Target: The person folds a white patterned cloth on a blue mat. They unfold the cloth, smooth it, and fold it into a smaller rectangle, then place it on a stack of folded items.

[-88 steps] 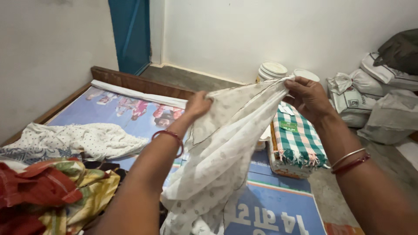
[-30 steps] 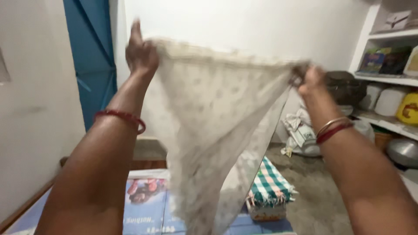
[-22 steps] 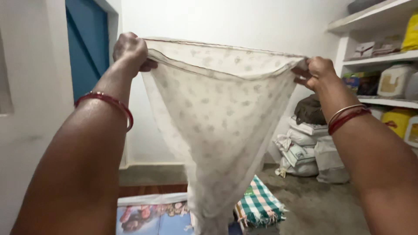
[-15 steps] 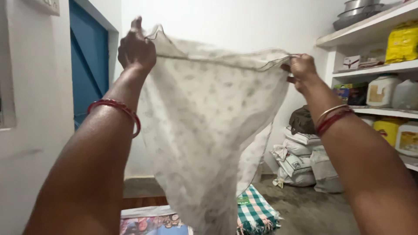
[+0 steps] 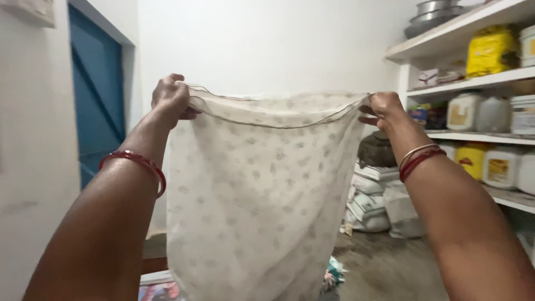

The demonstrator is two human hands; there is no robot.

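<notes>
**Both hands hold the cloth stretched out at eye level**

My left hand [image 5: 170, 99] is closed in a fist on one top corner of the pale spotted cloth [image 5: 256, 189], and my right hand [image 5: 383, 108] pinches the opposite corner between thumb and fingers. The cloth hangs between them as a wide sheet, its top hem drawn nearly taut with a slight sag. Compared with half a second ago, both hands sit a little lower and further apart, so the hem reads straighter and the fabric flatter. I judge the cloth is now fully opened out and squared up. Behind it stand a blue door [image 5: 97, 106] on the left and shelves [image 5: 473, 83] with jars and packets on the right; sacks [image 5: 373, 206] lie below.
</notes>
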